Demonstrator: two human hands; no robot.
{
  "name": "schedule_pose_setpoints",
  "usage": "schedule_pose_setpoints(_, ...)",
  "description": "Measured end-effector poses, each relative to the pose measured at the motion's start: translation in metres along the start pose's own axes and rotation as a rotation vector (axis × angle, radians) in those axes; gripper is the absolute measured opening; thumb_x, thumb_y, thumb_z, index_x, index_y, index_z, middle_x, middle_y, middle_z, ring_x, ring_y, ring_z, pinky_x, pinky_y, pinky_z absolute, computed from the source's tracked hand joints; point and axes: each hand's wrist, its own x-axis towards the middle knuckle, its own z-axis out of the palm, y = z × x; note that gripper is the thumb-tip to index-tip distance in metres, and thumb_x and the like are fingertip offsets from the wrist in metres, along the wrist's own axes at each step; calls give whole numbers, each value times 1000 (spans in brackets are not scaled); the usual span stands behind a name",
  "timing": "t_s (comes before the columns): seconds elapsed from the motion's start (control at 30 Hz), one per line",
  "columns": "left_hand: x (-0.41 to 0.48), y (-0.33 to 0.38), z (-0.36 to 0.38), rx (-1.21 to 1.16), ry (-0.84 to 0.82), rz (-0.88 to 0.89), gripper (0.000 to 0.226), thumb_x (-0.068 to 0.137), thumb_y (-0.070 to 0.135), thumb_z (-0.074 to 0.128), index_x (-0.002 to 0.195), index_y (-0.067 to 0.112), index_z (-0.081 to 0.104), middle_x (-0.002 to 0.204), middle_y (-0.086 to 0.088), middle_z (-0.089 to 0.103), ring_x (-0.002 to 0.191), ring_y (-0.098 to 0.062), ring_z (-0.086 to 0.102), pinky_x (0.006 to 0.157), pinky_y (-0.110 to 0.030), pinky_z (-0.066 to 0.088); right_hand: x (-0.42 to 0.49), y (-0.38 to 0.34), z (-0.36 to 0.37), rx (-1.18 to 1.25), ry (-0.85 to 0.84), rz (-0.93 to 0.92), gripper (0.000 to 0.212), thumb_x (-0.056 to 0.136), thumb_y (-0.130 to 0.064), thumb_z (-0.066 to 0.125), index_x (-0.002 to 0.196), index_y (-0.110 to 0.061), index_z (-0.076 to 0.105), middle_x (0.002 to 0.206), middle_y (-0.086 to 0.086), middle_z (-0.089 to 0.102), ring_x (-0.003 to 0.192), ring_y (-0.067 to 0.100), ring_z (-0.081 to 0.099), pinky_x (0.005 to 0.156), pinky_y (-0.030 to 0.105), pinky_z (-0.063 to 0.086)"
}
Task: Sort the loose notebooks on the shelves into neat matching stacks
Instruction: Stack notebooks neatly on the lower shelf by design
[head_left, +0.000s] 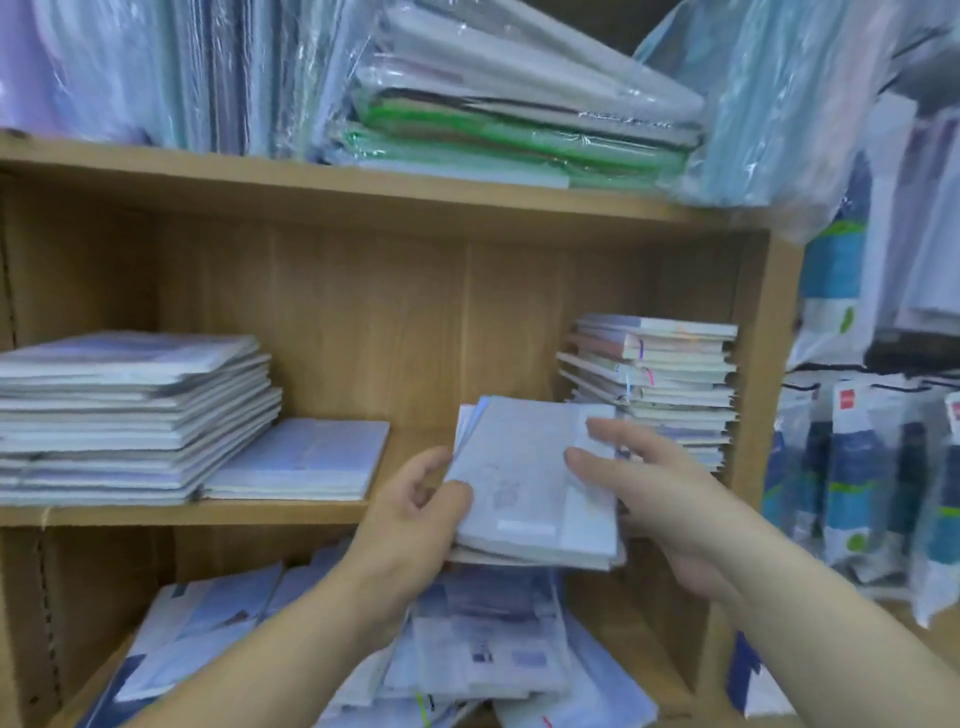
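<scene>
Head view shows a bundle of notebooks (524, 483) held in the air in front of the middle shelf (291, 512), between the low stack (306, 462) and the right-hand stack (670, 374), touching neither.

Risks, as judged:
- the bundle is fanned at its far left corner, so its covers are not square; a slack grip could let the lower books slide out and drop onto the loose heap (467, 649) on the shelf beneath
- the right-hand stack is ragged, with edges stepped and ribbon markers poking out; setting more weight on it off-centre could tip it forward
- the covers are blurred, so I cannot tell whether the bundle matches either stack; a wrong placement would undo the sorting

Fingers:
- left hand (415, 514) grips the near left edge; the thumb (452, 499) presses on the top cover and the fingers curl under, narrowly closed
- right hand (670, 493) holds the right edge; two fingers (592, 460) lie fairly straight across the top cover and the rest appear to pass beneath; a light pinch, not a firm clamp
</scene>
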Motion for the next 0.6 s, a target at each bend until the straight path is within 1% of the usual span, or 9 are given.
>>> schedule_pose_setpoints(0.1, 47, 7, 20, 0, 76, 42, 20, 101, 14, 53, 107, 28, 65, 81, 14, 75, 63, -3, 67, 52, -27, 53, 34, -17, -4, 18, -1, 0, 57, 82, -21, 82, 134, -26, 59, 126, -3, 64, 94, 21, 67, 72, 33, 49)
schedule_pose_setpoints(0.2, 88, 5, 40, 25, 97, 42, 14, 99, 15, 53, 96, 21, 66, 97, -2, 77, 73, -12, 69, 58, -29, 55, 58, -19, -10, 87, -56, -53, 62, 78, -18, 85, 134, -24, 61, 139, -1, 55, 125, 19, 55, 94, 31, 42)
schedule_pose_setpoints(0.23, 98, 3, 46, 53, 86, 26, 12, 99, 16, 55, 92, 19, 64, 94, -6, 75, 71, -16, 67, 57, -31, 55, 62, -16, -11, 51, -56, -110, 62, 77, -18, 86, 134, -23, 62, 138, -2, 56, 131, 16, 51, 97, 29, 39)
schedule_pose_setpoints(0.33, 121, -11, 55, 299, 3, 4, 25, 98, 30, 61, 77, 21, 53, 77, -2, 62, 62, -17, 59, 57, -31, 52, 74, 5, -9, -425, 2, -280, 54, 81, -30, 84, 131, -25, 65, 127, -14, 60, 126, 3, 50, 97, 22, 37)
schedule_pose_setpoints(0.37, 124, -15, 55, 389, -15, 18, 30, 99, 37, 60, 75, 22, 52, 75, 3, 58, 65, -16, 59, 63, -30, 53, 78, 13, -8, -588, 19, -303, 52, 83, -38, 81, 131, -27, 65, 126, -16, 61, 125, 2, 51, 98, 22, 39)
schedule_pose_setpoints(0.43, 125, -21, 52, 546, 2, 103, 37, 98, 47, 59, 69, 29, 45, 77, 8, 51, 80, -17, 58, 84, -36, 54, 87, 28, -11, -808, 46, -325, 50, 85, -50, 74, 131, -31, 64, 131, -13, 63, 126, 8, 54, 102, 29, 44)
schedule_pose_setpoints(0.5, 119, -25, 46, 597, -9, 199, 41, 94, 53, 64, 70, 38, 34, 74, 14, 49, 82, -14, 61, 90, -38, 52, 93, 36, -16, -958, 89, -367, 44, 89, -55, 68, 127, -34, 67, 128, -9, 63, 125, 14, 55, 102, 36, 47)
schedule_pose_setpoints(0.57, 112, -31, 40, 552, -70, 235, 40, 87, 50, 74, 71, 42, 38, 69, 24, 61, 73, 7, 59, 80, -19, 50, 96, 40, -20, -1031, 134, -429, 33, 92, -54, 64, 115, -33, 73, 117, -7, 66, 117, 17, 58, 94, 41, 50)
schedule_pose_setpoints(0.6, 112, -35, 39, 547, -94, 247, 40, 85, 47, 78, 73, 45, 40, 70, 26, 64, 71, 11, 57, 76, -14, 48, 97, 41, -21, -1053, 167, -448, 29, 92, -53, 64, 109, -32, 75, 110, -6, 66, 111, 19, 59, 88, 41, 52)
